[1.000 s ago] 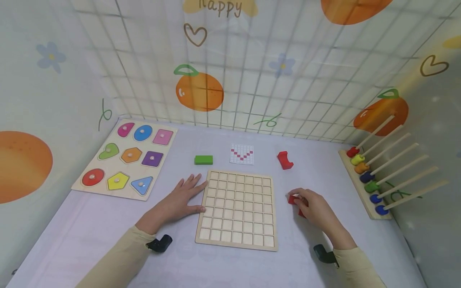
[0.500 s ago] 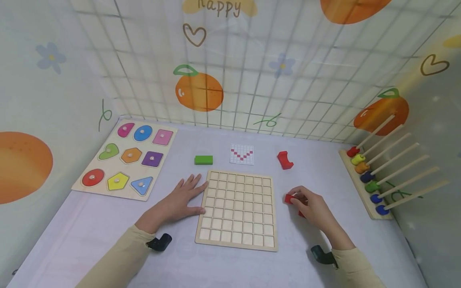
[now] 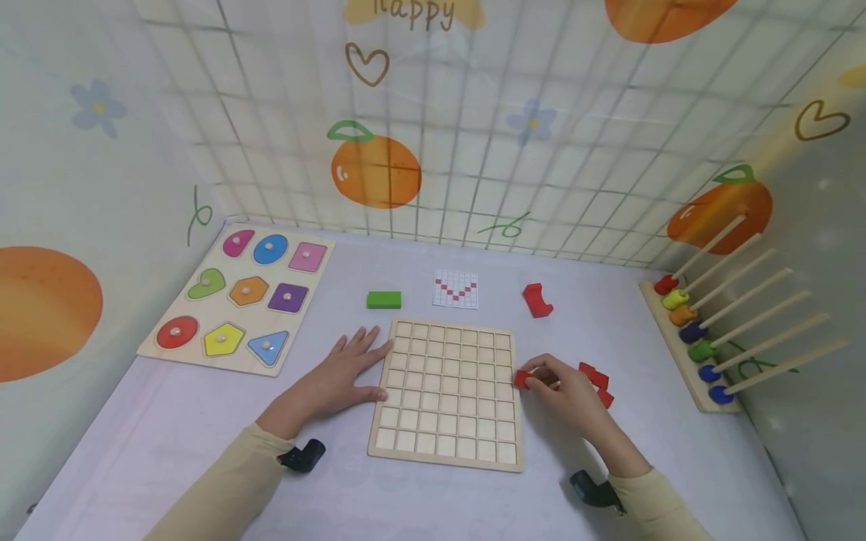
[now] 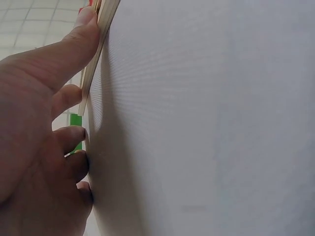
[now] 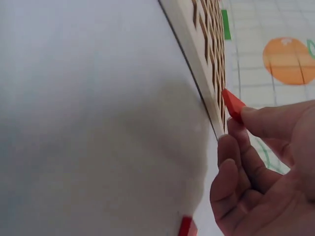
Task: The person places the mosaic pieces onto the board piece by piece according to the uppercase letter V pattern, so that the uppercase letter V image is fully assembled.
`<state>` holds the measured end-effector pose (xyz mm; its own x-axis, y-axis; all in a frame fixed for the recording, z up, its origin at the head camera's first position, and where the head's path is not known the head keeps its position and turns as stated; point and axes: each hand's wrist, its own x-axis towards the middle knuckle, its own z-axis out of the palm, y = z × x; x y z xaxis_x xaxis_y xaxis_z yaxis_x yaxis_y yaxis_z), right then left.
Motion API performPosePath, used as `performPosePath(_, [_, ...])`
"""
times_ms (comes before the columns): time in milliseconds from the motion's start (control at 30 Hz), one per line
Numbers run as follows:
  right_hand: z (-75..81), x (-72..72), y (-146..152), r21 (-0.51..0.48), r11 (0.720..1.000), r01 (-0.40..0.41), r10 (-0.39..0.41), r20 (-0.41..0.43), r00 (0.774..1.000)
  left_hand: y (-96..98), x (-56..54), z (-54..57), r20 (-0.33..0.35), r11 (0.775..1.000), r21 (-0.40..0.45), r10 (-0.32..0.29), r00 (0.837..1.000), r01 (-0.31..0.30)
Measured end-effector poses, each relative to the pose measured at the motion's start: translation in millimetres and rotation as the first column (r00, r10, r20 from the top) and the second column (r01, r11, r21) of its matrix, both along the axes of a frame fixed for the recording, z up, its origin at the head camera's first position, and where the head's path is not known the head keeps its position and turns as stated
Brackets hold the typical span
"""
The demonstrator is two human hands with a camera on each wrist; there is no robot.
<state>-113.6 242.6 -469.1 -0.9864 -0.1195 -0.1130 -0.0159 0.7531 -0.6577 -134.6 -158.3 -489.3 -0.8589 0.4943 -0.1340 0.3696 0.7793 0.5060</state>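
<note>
A wooden grid board [image 3: 446, 394] with square cells lies in the middle of the table. My left hand [image 3: 334, 379] rests flat with spread fingers, its thumb and index fingertip touching the board's left edge. At the board's right edge, my right hand [image 3: 564, 391] pinches a small red square tile [image 3: 522, 379] between thumb and fingers. The right wrist view shows the same red tile [image 5: 233, 105] held tilted beside the board's rim [image 5: 202, 78]. Behind the right hand, several red tiles [image 3: 595, 377] lie on the table.
Beyond the board lie a green block [image 3: 384, 300], a pattern card [image 3: 455, 289] with a pink V, and a red notched block [image 3: 537, 300]. A shape puzzle [image 3: 233, 300] stands left. On the right is a peg rack [image 3: 690, 346] with coloured beads.
My right hand has lifted the red tile and carried it left to the board's edge, uncovering the other red tiles. The left hand has stayed in place.
</note>
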Motion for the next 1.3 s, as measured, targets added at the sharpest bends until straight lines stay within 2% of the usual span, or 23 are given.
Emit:
performPosePath(167, [-3.1,2.4,-11.7,-0.024,1.0,-0.02,0.02,0.019,1.0,0.6,0.0,0.1,-0.005,1.0,0.005,0.002,1.0,-0.002])
performPosePath(700, [6.7,17.7,-59.0,-0.112,0.986,-0.126,0.133,0.053,0.99,0.3,1.4,3.3,0.004,1.0,0.006,0.0,1.0,0.0])
performPosePath(1000, [3.9,25.4,-78.8,-0.114,0.958,-0.262,0.264,-0.001,0.965,-1.1,1.8,3.4,0.006,1.0,0.01,-0.005,1.0,0.005])
performPosePath(1300, [0.3,31.3,-89.3,-0.079,0.953,-0.291,0.295,0.038,0.955,-0.9,1.5,5.2,0.008,1.0,0.01,-0.004,1.0,0.004])
